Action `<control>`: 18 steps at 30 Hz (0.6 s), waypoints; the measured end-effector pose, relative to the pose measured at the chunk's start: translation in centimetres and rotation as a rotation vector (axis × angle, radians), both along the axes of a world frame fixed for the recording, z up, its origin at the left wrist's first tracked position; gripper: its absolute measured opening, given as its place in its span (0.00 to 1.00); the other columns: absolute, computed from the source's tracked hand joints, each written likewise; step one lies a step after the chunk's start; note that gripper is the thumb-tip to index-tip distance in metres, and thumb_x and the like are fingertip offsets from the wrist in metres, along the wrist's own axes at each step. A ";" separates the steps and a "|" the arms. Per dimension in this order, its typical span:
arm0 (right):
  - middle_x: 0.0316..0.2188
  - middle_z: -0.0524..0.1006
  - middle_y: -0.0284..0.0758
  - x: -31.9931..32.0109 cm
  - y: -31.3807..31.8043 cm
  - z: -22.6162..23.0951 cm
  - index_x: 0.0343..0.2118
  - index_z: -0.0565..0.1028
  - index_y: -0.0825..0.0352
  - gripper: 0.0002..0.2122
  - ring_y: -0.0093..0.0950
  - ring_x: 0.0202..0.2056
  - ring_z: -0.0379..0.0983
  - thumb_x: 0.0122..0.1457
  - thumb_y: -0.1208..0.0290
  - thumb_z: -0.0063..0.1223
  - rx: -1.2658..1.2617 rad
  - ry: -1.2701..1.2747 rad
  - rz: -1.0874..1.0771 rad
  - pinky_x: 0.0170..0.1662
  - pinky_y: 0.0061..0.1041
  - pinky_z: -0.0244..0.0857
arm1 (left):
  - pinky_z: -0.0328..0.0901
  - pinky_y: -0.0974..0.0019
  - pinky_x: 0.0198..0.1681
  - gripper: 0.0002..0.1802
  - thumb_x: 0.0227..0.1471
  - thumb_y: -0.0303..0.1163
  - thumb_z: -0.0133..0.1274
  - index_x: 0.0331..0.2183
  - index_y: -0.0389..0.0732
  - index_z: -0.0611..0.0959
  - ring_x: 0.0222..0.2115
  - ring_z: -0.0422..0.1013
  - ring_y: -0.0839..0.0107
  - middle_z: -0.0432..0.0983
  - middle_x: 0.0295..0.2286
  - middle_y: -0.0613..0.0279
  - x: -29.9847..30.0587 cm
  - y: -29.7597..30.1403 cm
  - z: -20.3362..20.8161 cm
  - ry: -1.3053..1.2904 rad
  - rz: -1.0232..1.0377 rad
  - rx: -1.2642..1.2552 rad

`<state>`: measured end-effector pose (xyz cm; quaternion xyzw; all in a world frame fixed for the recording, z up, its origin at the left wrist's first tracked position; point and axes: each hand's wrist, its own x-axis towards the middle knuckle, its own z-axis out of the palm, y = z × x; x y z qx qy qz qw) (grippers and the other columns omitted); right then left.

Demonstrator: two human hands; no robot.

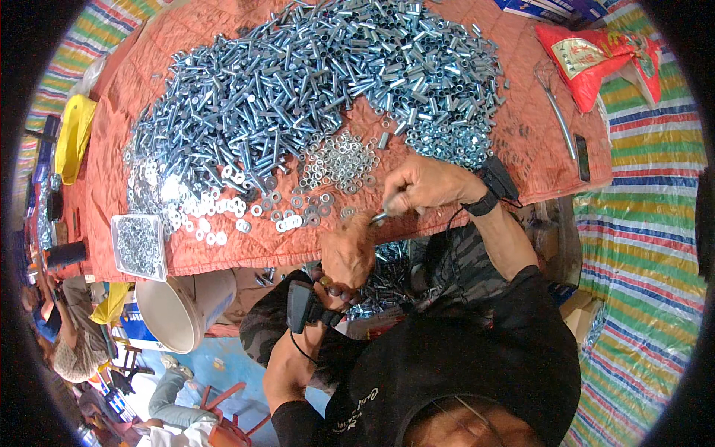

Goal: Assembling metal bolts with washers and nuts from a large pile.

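Head view: both hands at table edge, bolt pile beyond.

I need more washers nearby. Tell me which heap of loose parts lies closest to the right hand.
The small washer heap, just left of the right hand; the big sleeve pile lies farther back.

Right hand grips a bolt at desk edge; left hand meets its tip. Bolt heap at twelve o'clock, washers at ten.

Bright even daylight, sharp centre, fisheye-bent edges, black corners
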<state>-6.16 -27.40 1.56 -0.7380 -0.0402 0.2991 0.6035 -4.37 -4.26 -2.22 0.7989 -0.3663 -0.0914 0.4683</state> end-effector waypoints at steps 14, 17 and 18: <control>0.31 0.72 0.39 1.6 -0.6 -2.9 0.37 0.75 0.68 0.11 0.37 0.32 0.71 0.50 0.75 0.57 -0.795 -0.684 -0.333 0.35 0.33 0.65 | 0.58 0.71 0.21 0.12 0.58 0.34 0.50 0.37 0.36 0.81 0.18 0.62 0.79 0.68 0.16 0.66 0.9 0.2 1.2 0.472 0.209 -0.051; 0.29 0.75 0.36 1.1 0.5 -2.1 0.36 0.76 0.68 0.10 0.30 0.30 0.72 0.50 0.75 0.58 -0.484 -0.649 -0.320 0.33 0.28 0.66 | 0.63 0.71 0.25 0.14 0.58 0.37 0.49 0.37 0.35 0.81 0.22 0.69 0.78 0.73 0.19 0.63 1.4 0.5 2.0 0.440 0.215 0.056; 0.29 0.75 0.36 1.0 0.6 -2.2 0.36 0.76 0.68 0.10 0.30 0.30 0.72 0.50 0.75 0.58 -0.478 -0.647 -0.316 0.33 0.28 0.66 | 0.63 0.71 0.25 0.14 0.58 0.37 0.49 0.37 0.35 0.81 0.22 0.69 0.78 0.73 0.19 0.63 1.4 0.5 1.9 0.443 0.221 0.060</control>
